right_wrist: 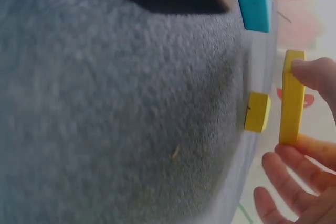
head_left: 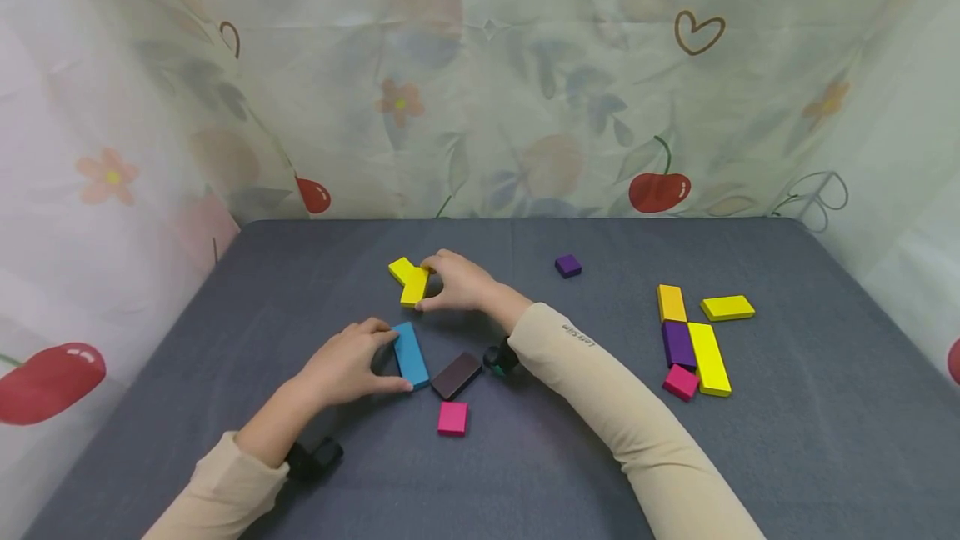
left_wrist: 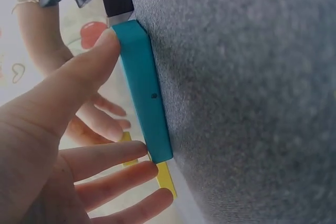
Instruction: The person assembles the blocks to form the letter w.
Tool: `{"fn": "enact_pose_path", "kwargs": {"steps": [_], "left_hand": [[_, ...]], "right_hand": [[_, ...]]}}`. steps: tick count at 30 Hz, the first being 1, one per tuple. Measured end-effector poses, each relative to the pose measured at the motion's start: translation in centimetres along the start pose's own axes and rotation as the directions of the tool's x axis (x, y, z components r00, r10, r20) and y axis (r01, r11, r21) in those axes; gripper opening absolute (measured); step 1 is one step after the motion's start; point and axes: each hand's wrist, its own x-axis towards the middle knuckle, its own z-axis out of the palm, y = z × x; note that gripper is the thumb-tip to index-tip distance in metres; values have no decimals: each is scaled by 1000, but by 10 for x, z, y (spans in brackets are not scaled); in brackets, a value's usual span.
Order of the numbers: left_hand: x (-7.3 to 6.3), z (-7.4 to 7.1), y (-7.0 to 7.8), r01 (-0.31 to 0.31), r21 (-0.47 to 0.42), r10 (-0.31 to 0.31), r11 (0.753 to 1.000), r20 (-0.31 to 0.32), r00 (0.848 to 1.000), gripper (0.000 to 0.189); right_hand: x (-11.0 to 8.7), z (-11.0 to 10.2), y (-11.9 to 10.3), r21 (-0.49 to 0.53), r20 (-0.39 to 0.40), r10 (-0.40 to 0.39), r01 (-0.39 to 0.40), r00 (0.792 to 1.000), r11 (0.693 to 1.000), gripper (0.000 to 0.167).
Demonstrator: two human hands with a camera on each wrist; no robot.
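My left hand (head_left: pixel 345 365) pinches a blue block (head_left: pixel 411 356) by its two short ends, thumb at the near end and fingers at the far one. In the left wrist view the thumb lies on the top corner of this blue block (left_wrist: pixel 139 90). Farther back, my right hand (head_left: pixel 461 283) pinches a yellow block (head_left: pixel 415 287) end to end. From the right wrist, that yellow block (right_wrist: pixel 293 98) shows raised off the cloth between thumb and forefinger. A second yellow block (right_wrist: pixel 257 112) lies behind it on the table.
A dark brown block (head_left: pixel 457 376) lies right beside the blue one, with a pink block (head_left: pixel 453 419) in front. At the right, orange, purple, pink and yellow blocks (head_left: pixel 708 359) lie grouped. A small purple block (head_left: pixel 567 266) sits at the back of the grey table (head_left: pixel 825 440).
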Motion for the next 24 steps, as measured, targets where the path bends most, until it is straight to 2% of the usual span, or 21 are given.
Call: {"fn": "enact_pose_path", "kwargs": {"steps": [9,24], "left_hand": [[-2,1,4,17,30,-17,999,-2,1000,78],[-2,0,6,31,36,-31,999,7,999,77]], "right_hand": [[4,6,-6,-31,35,-94,95,995,995,66],[10,2,-12,-64,112,-134,142,985,988,67]]}}
